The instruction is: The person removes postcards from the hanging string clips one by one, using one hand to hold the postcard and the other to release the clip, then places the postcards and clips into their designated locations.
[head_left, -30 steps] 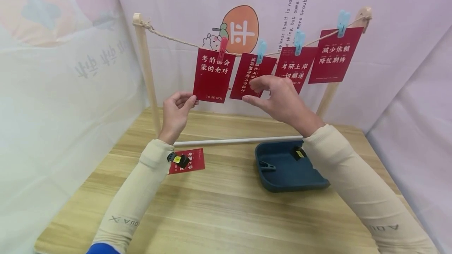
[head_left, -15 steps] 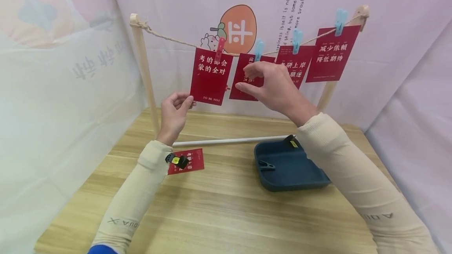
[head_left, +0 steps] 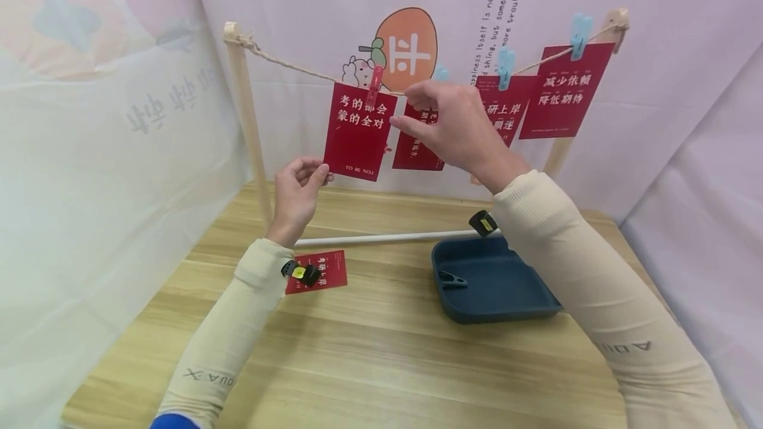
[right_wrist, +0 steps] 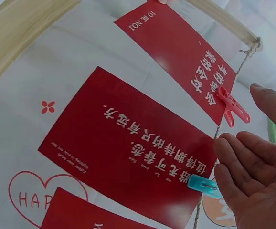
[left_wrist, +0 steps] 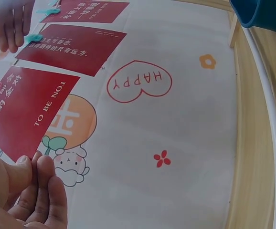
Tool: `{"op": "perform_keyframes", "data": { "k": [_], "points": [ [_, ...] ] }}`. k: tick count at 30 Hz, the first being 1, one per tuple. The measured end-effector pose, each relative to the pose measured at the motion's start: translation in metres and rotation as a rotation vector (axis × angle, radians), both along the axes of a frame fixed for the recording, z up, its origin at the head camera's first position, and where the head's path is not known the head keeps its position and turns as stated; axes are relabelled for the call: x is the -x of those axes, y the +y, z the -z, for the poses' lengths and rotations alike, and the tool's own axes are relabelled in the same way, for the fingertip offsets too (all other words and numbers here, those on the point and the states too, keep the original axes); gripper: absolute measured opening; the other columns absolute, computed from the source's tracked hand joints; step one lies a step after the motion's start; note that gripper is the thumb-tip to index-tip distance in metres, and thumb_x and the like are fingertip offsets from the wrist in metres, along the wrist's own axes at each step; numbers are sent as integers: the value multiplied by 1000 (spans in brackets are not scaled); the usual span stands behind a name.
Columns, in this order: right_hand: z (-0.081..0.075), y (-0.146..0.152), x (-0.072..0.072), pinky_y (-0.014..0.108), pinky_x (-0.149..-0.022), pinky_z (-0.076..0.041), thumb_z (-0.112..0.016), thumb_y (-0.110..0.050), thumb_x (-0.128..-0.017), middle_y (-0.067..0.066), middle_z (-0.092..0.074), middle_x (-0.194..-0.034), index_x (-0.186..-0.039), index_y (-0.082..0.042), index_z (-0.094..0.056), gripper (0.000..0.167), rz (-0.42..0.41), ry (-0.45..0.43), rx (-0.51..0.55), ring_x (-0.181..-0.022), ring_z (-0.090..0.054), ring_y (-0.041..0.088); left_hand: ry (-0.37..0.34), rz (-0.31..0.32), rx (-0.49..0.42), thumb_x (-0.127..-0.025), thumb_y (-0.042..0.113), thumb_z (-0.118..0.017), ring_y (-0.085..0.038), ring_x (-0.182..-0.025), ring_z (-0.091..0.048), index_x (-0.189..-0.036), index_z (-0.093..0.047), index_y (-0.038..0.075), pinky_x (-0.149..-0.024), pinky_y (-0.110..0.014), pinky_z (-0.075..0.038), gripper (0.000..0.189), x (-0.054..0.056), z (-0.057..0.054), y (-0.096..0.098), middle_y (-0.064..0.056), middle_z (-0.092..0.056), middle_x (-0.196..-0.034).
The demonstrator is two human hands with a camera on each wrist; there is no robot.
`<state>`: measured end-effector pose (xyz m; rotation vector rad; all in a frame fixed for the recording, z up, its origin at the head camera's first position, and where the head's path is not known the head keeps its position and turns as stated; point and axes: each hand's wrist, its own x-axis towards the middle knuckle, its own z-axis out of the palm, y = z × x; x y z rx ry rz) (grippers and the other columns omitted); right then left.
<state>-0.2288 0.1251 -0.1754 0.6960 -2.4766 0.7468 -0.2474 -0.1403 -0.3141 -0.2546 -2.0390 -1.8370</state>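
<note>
My left hand [head_left: 296, 197] pinches the lower left corner of a red card [head_left: 359, 134] between thumb and fingers. A pink clothespin [head_left: 375, 85] clips that card's top to a twine line [head_left: 292, 66]. Just right of the pin, my right hand [head_left: 456, 126] hovers with fingers and thumb apart, holding nothing. Behind it hangs a second red card [right_wrist: 133, 143], held by a blue clothespin [right_wrist: 204, 186]. Farther right, two more red cards hang from blue clothespins, one card [head_left: 566, 91] near the right post. The right wrist view shows the pink pin near my thumb, apart from it.
Wooden posts [head_left: 247, 118] carry the line, with a white rod [head_left: 381, 239] low between them. A dark blue tray [head_left: 501, 290] on the table holds a dark clothespin [head_left: 453, 280]. Another red card [head_left: 328, 270] lies flat beneath my left wrist.
My right hand has risen and moved left along the line, from in front of the second card toward the pink clothespin. My left hand keeps its pinch on the card corner.
</note>
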Motion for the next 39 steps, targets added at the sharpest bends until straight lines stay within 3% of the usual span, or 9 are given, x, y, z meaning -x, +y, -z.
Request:
{"op": "perform_keyframes", "data": {
  "k": [16, 34, 39],
  "points": [
    [-27, -20, 8, 33, -114, -53, -72, -42, -100, 6, -68, -146, -145, -12, -64, 54, 29, -24, -37, -135, -65, 21, -8, 15, -1, -106, 15, -65, -8, -94, -72, -123, -64, -5, -92, -20, -60, 26, -2, 2, 2, -24, -73, -116],
    [-46, -38, 32, 30, -107, -56, -67, -44, -103, 7, -75, -129, -133, -10, -71, 45, 65, -123, -56, -123, -67, 19, 13, 60, -10, -106, 13, -64, -13, -95, -73, -121, -64, -7, -91, -19, -60, 25, -4, 5, 7, -22, -73, -112],
    [-50, -42, 38, 27, -113, -51, -65, -46, -104, 5, -75, -133, -134, -13, -71, 46, 84, -160, -62, -129, -64, 16, 8, 63, -5, -106, 13, -64, -13, -96, -73, -122, -64, -6, -92, -19, -60, 25, -3, 5, 8, -24, -72, -114]
  ]
}}
